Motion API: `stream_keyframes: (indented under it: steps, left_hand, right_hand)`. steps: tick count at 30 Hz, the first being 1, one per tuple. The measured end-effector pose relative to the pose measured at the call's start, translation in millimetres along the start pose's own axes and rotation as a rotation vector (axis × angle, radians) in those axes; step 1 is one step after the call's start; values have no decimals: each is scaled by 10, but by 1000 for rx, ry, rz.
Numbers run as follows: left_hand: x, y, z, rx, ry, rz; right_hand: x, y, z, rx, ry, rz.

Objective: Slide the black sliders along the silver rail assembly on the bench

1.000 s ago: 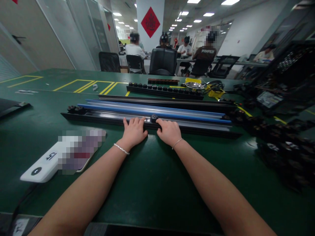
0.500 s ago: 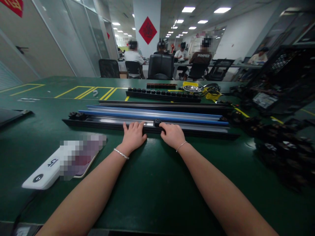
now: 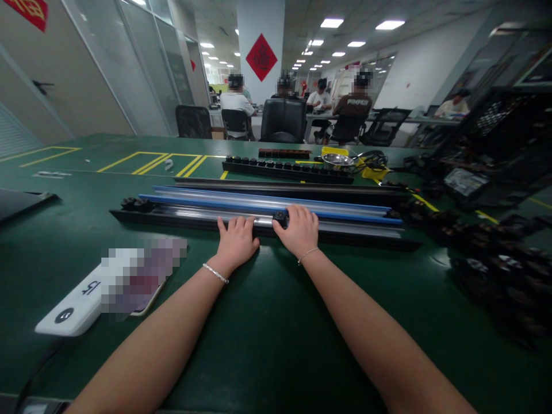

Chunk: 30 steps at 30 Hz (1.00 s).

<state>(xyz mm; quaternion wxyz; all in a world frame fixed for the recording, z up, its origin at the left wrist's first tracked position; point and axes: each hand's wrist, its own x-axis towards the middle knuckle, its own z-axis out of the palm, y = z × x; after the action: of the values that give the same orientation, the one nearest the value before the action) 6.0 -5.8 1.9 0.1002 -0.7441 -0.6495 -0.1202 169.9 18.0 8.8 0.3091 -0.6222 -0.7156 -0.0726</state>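
Note:
A long black rail [image 3: 366,239] with a shiny strip along its channel lies crosswise on the table in front of me. My left hand [image 3: 237,238] is on its near wall, fingers bent over the edge and thumb on the near side. In the channel, just right of that hand, sits a small black block [image 3: 279,217]. My right hand [image 3: 299,231] has it between the thumb on the near side and the fingers curled around its right side. More small black blocks [image 3: 135,203] sit at the rail's left end.
Behind the rail lie a blue-edged strip [image 3: 259,202], another dark rail [image 3: 207,183] and a rail lined with black blocks [image 3: 288,169]. A pile of black parts [image 3: 500,282] is at right. A white power bank [image 3: 73,310] and a phone are at left. People sit beyond the table.
My right hand has shifted slightly left and its fingers have moved forward past the block, now around its side. The left hand stays on the rail.

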Motion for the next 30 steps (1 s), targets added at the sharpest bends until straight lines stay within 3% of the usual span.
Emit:
stream_keyframes:
  steps: [13, 30]
  left_hand:
    - [4, -25, 18, -14, 6, 11]
    - [1, -22, 4, -5, 2, 7]
  right_hand:
    - [62, -23, 32, 22, -34, 46]
    - [45, 75, 28, 29, 13, 104]
